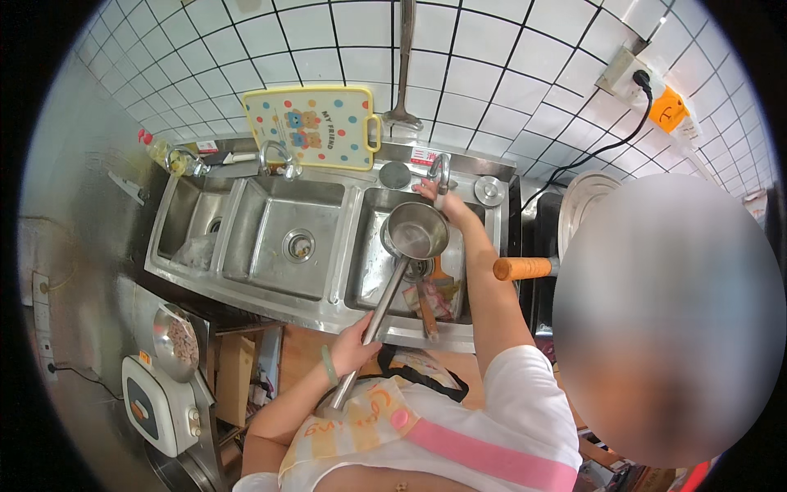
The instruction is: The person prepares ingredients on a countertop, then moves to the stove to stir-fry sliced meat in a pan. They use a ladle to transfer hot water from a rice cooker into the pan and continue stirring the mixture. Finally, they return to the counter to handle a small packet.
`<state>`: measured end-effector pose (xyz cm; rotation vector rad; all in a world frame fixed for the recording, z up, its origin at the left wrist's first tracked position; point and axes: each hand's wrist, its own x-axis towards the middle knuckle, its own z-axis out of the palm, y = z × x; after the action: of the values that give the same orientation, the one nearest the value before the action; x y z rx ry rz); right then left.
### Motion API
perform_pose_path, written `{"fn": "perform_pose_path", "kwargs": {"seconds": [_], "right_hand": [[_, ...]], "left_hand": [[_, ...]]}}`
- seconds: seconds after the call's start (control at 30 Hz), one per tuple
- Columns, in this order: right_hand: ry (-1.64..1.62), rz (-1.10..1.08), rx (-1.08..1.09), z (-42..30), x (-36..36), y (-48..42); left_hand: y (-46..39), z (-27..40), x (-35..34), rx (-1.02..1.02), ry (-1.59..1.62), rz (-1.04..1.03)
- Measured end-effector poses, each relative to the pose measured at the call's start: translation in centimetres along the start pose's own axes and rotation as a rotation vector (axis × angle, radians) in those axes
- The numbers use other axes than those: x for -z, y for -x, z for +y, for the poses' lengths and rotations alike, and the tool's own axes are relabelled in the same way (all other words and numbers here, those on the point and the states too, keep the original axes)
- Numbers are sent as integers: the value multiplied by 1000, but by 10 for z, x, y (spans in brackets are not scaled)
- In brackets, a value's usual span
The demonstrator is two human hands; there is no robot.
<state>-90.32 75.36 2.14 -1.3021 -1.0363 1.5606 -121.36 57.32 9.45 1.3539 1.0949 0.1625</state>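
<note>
My left hand (356,349) grips the long metal handle of a steel ladle (418,230), whose deep round bowl is over the right basin of a stainless steel sink (335,246). At the curved faucet (440,169) behind that basin is my right hand (444,200), its fingers spread around the faucet's base; whether they press on it I cannot tell. Beneath the ladle, an orange-brown scraper or brush (440,270), a brown-handled tool (426,310) and a crumpled patterned wrapper or cloth (439,301) lie in the basin.
A patterned cutting board (313,129) leans on the tiled wall, left of a hanging metal utensil (403,74). A knife (240,158) and a bottle (184,161) are behind the left basins. To the right, an orange-handled pan (522,269) juts toward my arm. A blurred area covers the far right.
</note>
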Motion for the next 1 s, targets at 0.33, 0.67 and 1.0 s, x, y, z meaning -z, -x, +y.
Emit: {"fn": "perform_pose_path", "kwargs": {"seconds": [0.33,0.67,1.0], "right_hand": [[-101,627,-95,93,-9,108],[-818,207,-439,84,-98,185],[-708,120,-491,73,-73,249]], "left_hand": [[-20,8,-23,4,147,-25],[-71,28,-59,-258,-150,-93],[-246,78,18,-525,-1327,272]]}}
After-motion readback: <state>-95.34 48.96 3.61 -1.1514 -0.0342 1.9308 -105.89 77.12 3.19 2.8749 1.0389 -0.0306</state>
